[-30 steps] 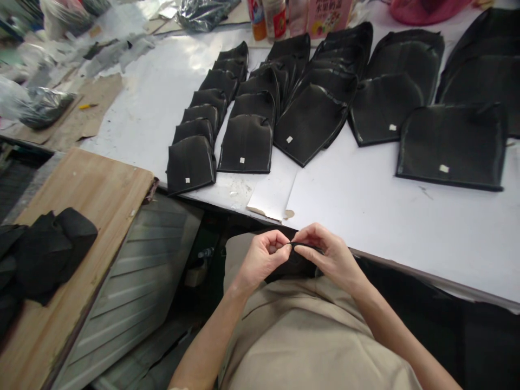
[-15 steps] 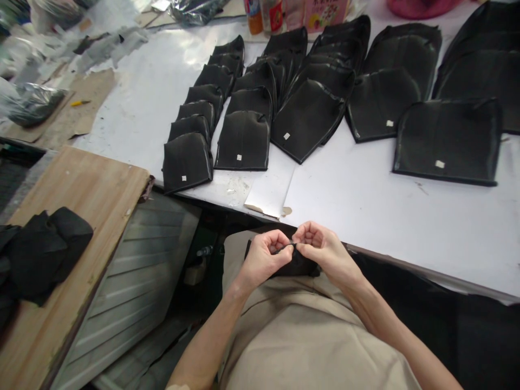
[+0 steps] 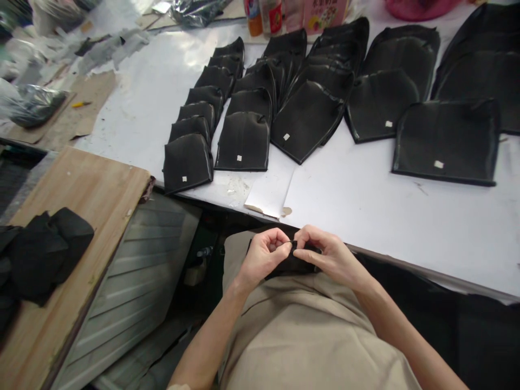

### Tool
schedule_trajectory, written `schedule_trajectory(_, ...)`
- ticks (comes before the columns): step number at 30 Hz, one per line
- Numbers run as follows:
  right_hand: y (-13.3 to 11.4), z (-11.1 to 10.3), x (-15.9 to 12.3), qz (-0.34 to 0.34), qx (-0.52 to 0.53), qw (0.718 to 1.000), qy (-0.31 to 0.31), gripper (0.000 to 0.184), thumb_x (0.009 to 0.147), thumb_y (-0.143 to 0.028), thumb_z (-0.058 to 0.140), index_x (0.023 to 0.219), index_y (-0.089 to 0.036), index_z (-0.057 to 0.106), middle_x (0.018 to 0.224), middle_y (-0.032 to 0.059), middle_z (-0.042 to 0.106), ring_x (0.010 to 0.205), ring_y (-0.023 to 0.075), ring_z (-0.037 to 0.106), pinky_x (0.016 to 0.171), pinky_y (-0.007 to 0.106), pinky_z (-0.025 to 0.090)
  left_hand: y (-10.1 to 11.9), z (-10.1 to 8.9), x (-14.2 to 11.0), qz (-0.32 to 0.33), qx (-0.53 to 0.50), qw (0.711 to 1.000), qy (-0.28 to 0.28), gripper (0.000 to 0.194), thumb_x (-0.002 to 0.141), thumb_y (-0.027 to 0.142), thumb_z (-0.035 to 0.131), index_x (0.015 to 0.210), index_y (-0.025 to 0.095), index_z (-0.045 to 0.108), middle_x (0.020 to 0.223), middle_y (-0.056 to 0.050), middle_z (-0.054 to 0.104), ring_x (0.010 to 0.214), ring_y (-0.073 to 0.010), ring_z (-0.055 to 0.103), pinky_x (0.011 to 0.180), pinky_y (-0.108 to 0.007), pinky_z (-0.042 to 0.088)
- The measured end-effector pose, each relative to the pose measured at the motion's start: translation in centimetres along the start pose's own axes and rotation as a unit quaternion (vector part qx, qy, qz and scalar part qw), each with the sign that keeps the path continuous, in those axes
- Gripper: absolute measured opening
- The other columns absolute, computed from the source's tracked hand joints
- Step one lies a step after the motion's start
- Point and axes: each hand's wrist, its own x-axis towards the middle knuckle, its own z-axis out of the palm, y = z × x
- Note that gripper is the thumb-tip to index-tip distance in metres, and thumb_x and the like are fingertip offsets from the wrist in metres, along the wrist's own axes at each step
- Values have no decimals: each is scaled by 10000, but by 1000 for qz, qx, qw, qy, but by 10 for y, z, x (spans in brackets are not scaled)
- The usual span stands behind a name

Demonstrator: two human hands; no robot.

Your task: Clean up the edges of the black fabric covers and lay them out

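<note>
Both my hands meet over my lap, just below the white table's [image 3: 385, 216] front edge. My left hand [image 3: 264, 255] is curled, its thumb and fingertips pinching the edge of a small black fabric piece [image 3: 293, 264]. My right hand [image 3: 327, 255] is also closed, pinching the same black piece from the right. Most of that piece is hidden under my fingers. On the table lie rows of several flat black fabric pieces [image 3: 244, 142], each with a small white tag, growing larger toward the right [image 3: 447, 142].
A wooden board [image 3: 89, 189] at the left carries a heap of black fabric [image 3: 40, 254]. Bottles and a pink carton [image 3: 320, 12] stand at the table's far edge. Cardboard, paper scraps and foil bags [image 3: 34, 105] lie at the far left.
My hands stayed together over my lap, working the black piece; the fingers shifted slightly and my right hand lowered a little onto it.
</note>
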Motion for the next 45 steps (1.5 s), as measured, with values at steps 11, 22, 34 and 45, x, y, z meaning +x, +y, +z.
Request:
schedule_trajectory(11,12,10,-2,-45,39,994,91,123,910,-241,641,804,-210,589,877,25,596,842,181,564,758,294,436,4,-4,0,13,-47,997,-64,222,744,306,805,837,143,687,793,-5,639,744,-117,544,696,-207,427)
schedule_trajectory(22,12,2,2,-14,27,997,66,171,872,-316,695,794,-204,593,807,8,601,776,169,549,702,275,427,0,-7,1,-22,-143,987,-68,238,745,325,808,761,134,666,729,12,572,664,-87,489,612,-189,374)
schedule_trajectory(34,-2,5,9,-50,-10,998,42,123,890,-257,665,813,-208,582,822,4,611,776,161,552,720,266,425,21,-21,-1,-22,-63,996,-51,286,711,342,836,738,122,655,664,13,573,594,-75,471,558,-192,346)
schedule_trajectory(45,7,2,8,-52,-8,998,18,172,917,-297,628,802,-209,535,903,32,627,840,176,571,761,281,434,18,-15,-1,-19,-3,999,-36,337,679,388,844,752,124,647,602,36,524,534,-61,391,509,-196,286)
